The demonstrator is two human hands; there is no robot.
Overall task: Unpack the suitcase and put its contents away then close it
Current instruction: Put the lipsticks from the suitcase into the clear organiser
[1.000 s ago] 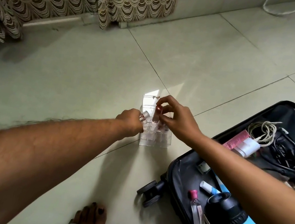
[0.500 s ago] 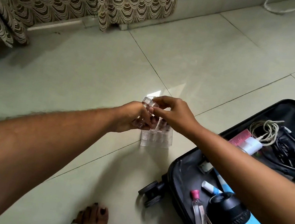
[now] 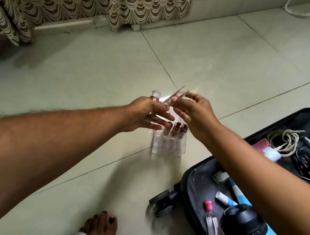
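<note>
Head view: right hand (image 3: 191, 113) pinches a slim clear lipstick tube (image 3: 173, 98) above the clear acrylic organizer (image 3: 169, 143) at the open black suitcase's (image 3: 197, 177) ten o'clock; left hand (image 3: 146, 116) grasps another clear-capped tube (image 3: 155, 95); a tilted insertion could topple the standing tubes.

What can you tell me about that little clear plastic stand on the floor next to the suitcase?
The clear organizer looks like transparent acrylic, a small stepped rack divided into slots. It stands upright on the tiled floor, just left of the open suitcase without touching it. Three dark-capped tubes stand in its slots. Both hands hover above it; neither clearly touches it.
</note>
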